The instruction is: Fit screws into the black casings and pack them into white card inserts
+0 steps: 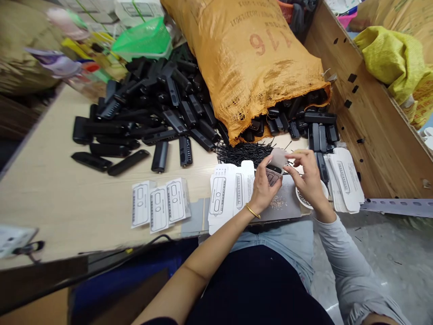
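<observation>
In the head view, my left hand (261, 192) is wrapped around a small printed white box (272, 178) with its end open. A black end of something (274, 169) shows inside the box. Thumb and fingers of my right hand (308, 178) close on the edge of the box's raised flap (278, 158). Just below the hands lies a grey mat (291, 205) with tiny pale grains scattered on it. A round white bowl (301, 201) of small pieces sits partly hidden under my right hand. Thin black sticks or ties (241, 154) are heaped beyond the box.
Flat printed cartons (219, 196) are stacked at left, more cartons (345, 180) at right. Several finished-looking boxes (177, 198) lie on the table. Black plastic housings (172, 122) pile up behind, beside a large orange sack (250, 58). A wooden board (375, 131) borders the right side.
</observation>
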`<action>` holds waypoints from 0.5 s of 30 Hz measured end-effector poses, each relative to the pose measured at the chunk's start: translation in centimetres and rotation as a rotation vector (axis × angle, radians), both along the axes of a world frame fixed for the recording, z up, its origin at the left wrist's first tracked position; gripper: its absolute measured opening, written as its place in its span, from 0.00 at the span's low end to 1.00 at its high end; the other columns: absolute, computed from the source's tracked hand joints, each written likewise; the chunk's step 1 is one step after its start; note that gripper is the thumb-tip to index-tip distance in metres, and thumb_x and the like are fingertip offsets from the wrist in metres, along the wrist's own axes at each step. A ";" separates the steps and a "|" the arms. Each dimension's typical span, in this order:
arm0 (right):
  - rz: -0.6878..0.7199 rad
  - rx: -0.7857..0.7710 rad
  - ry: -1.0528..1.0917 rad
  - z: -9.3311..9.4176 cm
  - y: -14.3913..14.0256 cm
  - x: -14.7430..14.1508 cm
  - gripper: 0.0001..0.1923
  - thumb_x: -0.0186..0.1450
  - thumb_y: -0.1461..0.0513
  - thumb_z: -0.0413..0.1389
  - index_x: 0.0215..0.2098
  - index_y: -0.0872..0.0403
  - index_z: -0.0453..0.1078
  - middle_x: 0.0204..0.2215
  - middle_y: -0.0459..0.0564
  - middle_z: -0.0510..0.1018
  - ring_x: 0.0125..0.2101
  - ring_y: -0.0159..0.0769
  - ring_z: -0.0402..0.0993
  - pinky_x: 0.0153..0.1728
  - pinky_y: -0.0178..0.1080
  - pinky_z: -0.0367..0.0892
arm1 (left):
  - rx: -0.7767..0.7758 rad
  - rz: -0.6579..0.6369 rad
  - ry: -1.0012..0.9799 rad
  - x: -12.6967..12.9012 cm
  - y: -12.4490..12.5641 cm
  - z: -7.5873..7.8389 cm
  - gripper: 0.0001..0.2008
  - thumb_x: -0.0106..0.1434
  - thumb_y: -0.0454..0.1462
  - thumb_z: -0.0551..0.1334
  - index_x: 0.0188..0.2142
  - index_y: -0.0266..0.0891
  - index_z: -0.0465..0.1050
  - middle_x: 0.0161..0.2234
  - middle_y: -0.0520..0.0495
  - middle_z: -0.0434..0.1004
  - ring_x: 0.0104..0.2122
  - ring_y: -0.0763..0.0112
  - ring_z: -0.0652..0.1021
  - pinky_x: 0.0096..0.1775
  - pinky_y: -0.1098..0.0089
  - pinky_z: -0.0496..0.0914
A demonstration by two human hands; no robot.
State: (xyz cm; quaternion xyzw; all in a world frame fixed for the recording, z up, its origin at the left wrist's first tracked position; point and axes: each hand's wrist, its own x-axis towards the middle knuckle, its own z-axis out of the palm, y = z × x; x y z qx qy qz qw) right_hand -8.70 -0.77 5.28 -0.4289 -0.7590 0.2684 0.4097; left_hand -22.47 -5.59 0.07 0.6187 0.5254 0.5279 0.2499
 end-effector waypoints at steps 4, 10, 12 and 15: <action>-0.069 -0.177 0.277 -2.3 -0.6 -2.4 0.14 0.66 0.56 0.55 0.47 0.53 0.64 0.41 0.51 0.71 0.39 0.34 0.70 0.40 0.39 0.69 | -0.028 -0.104 -0.010 -0.2 -0.2 -0.2 0.20 0.60 0.35 0.61 0.49 0.39 0.56 0.50 0.39 0.66 0.53 0.62 0.70 0.53 0.60 0.66; -0.007 0.134 0.155 -3.1 -3.1 -4.1 0.08 0.68 0.58 0.52 0.43 0.51 0.68 0.45 0.52 0.71 0.48 0.39 0.69 0.48 0.45 0.67 | -0.076 -0.057 -0.179 0.3 -0.5 -0.8 0.31 0.66 0.40 0.58 0.59 0.38 0.39 0.61 0.27 0.54 0.60 0.60 0.65 0.57 0.58 0.64; -0.031 0.114 0.181 -2.9 -3.0 -3.8 0.06 0.68 0.60 0.52 0.43 0.51 0.68 0.44 0.51 0.72 0.47 0.38 0.70 0.48 0.46 0.67 | -0.082 -0.088 -0.208 0.5 -0.4 -0.6 0.36 0.64 0.41 0.61 0.61 0.37 0.36 0.60 0.28 0.56 0.60 0.59 0.66 0.56 0.58 0.66; -0.117 0.110 0.200 -3.0 -2.7 -3.3 0.06 0.68 0.62 0.51 0.42 0.52 0.68 0.41 0.51 0.73 0.45 0.37 0.71 0.47 0.46 0.68 | -0.090 -0.135 -0.208 0.5 -0.3 -0.4 0.40 0.63 0.42 0.63 0.62 0.38 0.35 0.60 0.28 0.57 0.60 0.57 0.65 0.57 0.57 0.64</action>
